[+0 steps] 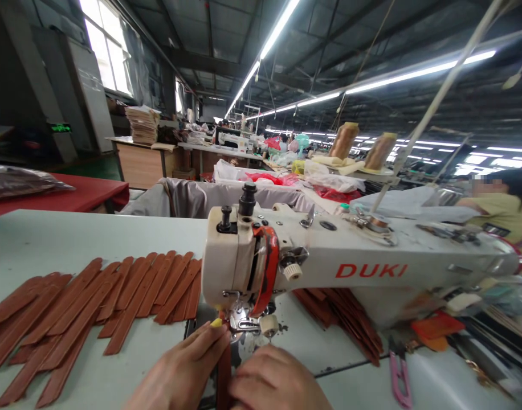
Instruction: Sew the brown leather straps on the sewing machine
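left hand (179, 364) pinches a brown leather strap (223, 378) at a duki sewing machine (329, 267) — right hand (276, 378) curled just beside it, grip unclear. cut straps (94, 307) fanned on the table (94, 233).

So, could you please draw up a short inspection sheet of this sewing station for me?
Surface: pale sewing table.
Job's things: brown leather strips fanned left of the DUKI sewing machine, more under its arm; one strip runs up toward the presser foot.
Clutter: pink-handled scissors; orange pieces.
Hands: left hand and right hand on either side of that strip.
Cables: nothing seen.
Surroundings: red table, thread cones, a co-worker, rows of benches under strip lights.
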A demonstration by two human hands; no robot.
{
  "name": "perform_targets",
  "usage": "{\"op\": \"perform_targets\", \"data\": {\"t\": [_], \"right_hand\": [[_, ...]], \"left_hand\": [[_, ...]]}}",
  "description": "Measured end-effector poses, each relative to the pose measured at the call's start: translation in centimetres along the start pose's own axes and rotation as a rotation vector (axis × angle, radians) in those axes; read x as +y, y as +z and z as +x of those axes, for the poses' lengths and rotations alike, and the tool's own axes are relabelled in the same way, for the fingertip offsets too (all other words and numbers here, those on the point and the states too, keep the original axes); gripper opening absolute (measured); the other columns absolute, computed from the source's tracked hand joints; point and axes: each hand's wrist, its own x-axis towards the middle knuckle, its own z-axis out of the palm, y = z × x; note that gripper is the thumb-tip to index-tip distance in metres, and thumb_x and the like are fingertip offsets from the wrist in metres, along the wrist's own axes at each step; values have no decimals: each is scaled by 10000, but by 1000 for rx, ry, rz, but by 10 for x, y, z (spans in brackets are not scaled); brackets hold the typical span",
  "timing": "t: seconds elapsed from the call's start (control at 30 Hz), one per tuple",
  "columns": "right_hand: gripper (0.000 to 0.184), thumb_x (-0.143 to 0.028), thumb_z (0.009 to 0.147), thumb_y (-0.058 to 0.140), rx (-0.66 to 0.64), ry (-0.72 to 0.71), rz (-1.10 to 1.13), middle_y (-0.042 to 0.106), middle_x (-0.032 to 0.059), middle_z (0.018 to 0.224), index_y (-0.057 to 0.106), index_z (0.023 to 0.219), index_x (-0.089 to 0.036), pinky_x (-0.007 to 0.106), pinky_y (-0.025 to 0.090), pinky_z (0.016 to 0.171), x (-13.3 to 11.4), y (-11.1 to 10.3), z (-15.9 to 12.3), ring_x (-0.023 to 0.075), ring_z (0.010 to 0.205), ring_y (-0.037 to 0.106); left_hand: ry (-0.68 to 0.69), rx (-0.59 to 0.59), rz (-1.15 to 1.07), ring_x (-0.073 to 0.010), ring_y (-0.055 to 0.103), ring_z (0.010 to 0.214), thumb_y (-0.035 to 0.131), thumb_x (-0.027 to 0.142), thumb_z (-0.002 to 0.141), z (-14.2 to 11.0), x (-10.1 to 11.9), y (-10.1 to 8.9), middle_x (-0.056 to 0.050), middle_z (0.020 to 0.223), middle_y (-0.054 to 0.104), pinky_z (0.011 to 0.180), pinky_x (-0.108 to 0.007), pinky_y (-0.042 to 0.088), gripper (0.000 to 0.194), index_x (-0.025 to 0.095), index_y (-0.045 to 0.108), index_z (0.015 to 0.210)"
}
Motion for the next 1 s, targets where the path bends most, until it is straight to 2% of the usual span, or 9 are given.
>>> {"op": "perform_targets", "data": {"t": [0.1,0.17,0.23,0.33,0.47,0.6,0.7,0.9,1.0], "right_hand": [[281,-202,982,406,-120,316,-207,708,29,856,685,977,-230,266,542,695,30,-39,15,174,794,670],[317,-141,930,388,-182,407,-457,727,101,873,701,911,-188,381,563,742,60,-55,23,257,816,693],[318,-157,907,395,-203,412,-529,733,160,949,709,956,-150,487,542,847,91,-60,28,327,920,687],[376,-224,919,370,-213,369,-542,695,149,1173,681,1119,-155,538,468,993,125,-54,33,337,1133,615],[436,-261,936,310,-217,310,-525,633,79,1315,654,1197,-202,488,422,1072,144,-50,31,282,1258,537],[427,-278,926,321,-211,300,-535,639,66,1309,667,1167,-215,466,417,1080,146,-56,25,279,1260,536],[383,-296,925,343,-206,348,-563,719,76,1150,698,1049,-221,480,449,1038,137,-59,20,296,1149,615],[354,-299,889,366,-206,525,-586,751,130,828,696,840,-182,443,572,748,97,-78,12,327,797,719],[283,-307,863,408,-230,654,-381,739,76,795,671,845,-204,349,567,641,68,-97,6,270,733,716]], "left_hand": [[50,39,63,-143,691,1003,403,139,910,3,1,-2,-48,1120,699,915,-138,487,399,210,486,1293],[47,60,69,-150,697,980,402,179,936,5,3,-4,-52,1109,699,885,-139,505,354,209,506,1273],[-36,28,11,-125,710,881,401,210,961,8,5,-6,-9,1014,710,803,-106,522,249,240,577,1135],[-108,-28,-55,-97,698,768,362,250,998,9,7,-8,21,916,697,723,-82,520,242,253,604,988],[27,33,44,-127,680,975,342,242,1006,6,5,-5,-53,1112,680,887,-101,480,286,203,544,1205],[27,36,136,-125,642,1084,366,185,967,0,3,2,-44,1179,659,1015,-122,398,336,203,495,1276],[27,42,163,-133,634,1101,363,163,944,-1,2,4,-54,1192,651,1041,-142,385,380,183,476,1306],[74,57,179,-116,645,1057,373,128,937,1,3,0,-91,1153,642,1027,-96,364,330,144,513,1235],[108,127,187,-149,635,1081,382,88,879,2,2,-3,-100,1146,641,1034,-147,403,388,134,522,1239]]}}
